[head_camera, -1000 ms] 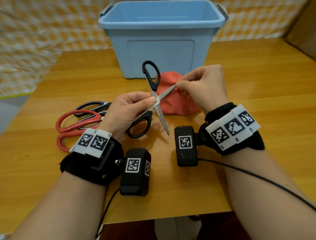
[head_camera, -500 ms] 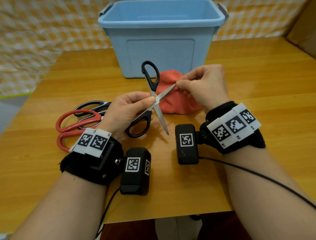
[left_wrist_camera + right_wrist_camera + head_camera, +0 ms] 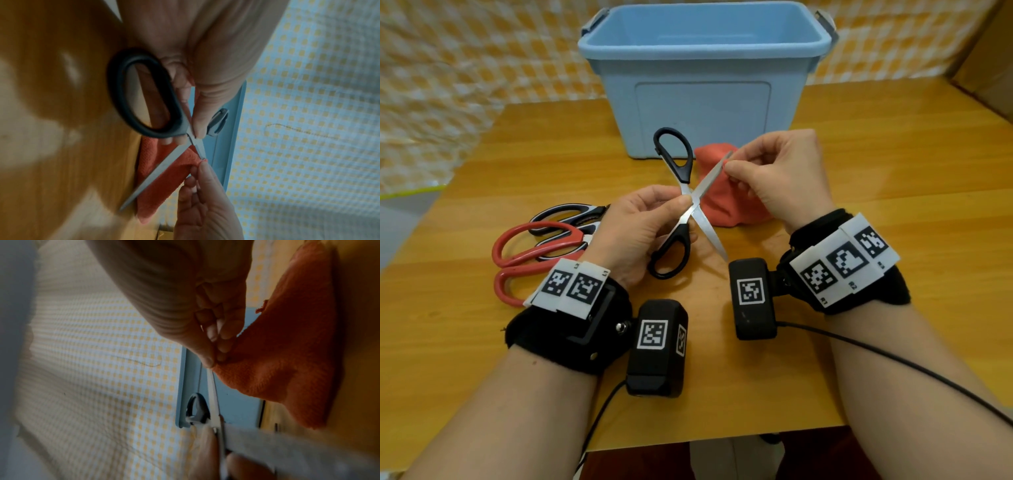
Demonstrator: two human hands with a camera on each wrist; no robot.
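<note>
A pair of black-handled scissors (image 3: 677, 161) is held above the table with its blades spread in an X. My left hand (image 3: 640, 226) pinches it at the pivot between thumb and fingers, and the lower handle ring (image 3: 117, 91) sits below the palm. My right hand (image 3: 780, 174) pinches a corner of the orange-red cloth (image 3: 722, 205) against the tip of the upper blade (image 3: 710, 180). The cloth (image 3: 287, 353) hangs from that pinch down to the table. The other blade (image 3: 164, 168) points down and lies free.
A light blue plastic bin (image 3: 702, 102) stands open just behind the hands. On the wooden table (image 3: 893, 212) to the left lie red-handled scissors (image 3: 534, 246) and black-and-grey scissors (image 3: 565, 212). A cable runs from my right wrist off to the right.
</note>
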